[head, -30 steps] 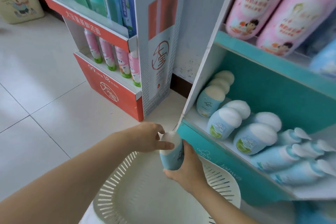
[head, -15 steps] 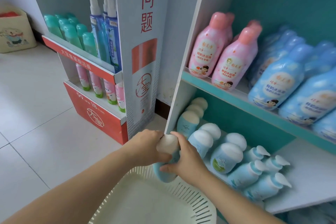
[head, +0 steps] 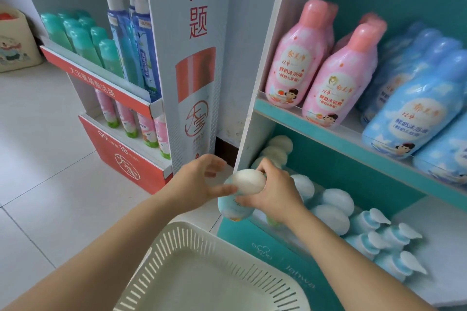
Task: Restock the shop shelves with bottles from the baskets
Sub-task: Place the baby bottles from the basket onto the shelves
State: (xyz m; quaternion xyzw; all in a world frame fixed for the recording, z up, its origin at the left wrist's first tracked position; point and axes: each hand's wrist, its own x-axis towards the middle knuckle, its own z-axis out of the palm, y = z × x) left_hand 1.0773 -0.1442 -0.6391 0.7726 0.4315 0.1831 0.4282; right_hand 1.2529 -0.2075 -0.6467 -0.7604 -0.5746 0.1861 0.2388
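A small light-blue bottle with a white domed cap (head: 246,182) hangs at the front left corner of the teal lower shelf (head: 283,245). My right hand (head: 274,190) grips its body from the right. My left hand (head: 199,180) is beside the cap, its thumb touching the cap's lower left and its fingers lifted off. Several like bottles (head: 331,203) stand on that shelf behind my right hand. A white slotted basket (head: 177,260) sits below my arms; no bottle shows in the part I see.
Pump bottles (head: 379,235) lie further right on the lower shelf. Pink bottles (head: 326,70) and blue bottles (head: 409,108) fill the shelf above. A red and white display stand (head: 126,159) with tubes and sprays is at left, on a tiled floor (head: 45,159).
The bottle has risen from above the basket to the shelf's front corner. My left hand's fingers have come off the cap. The view has tilted up.
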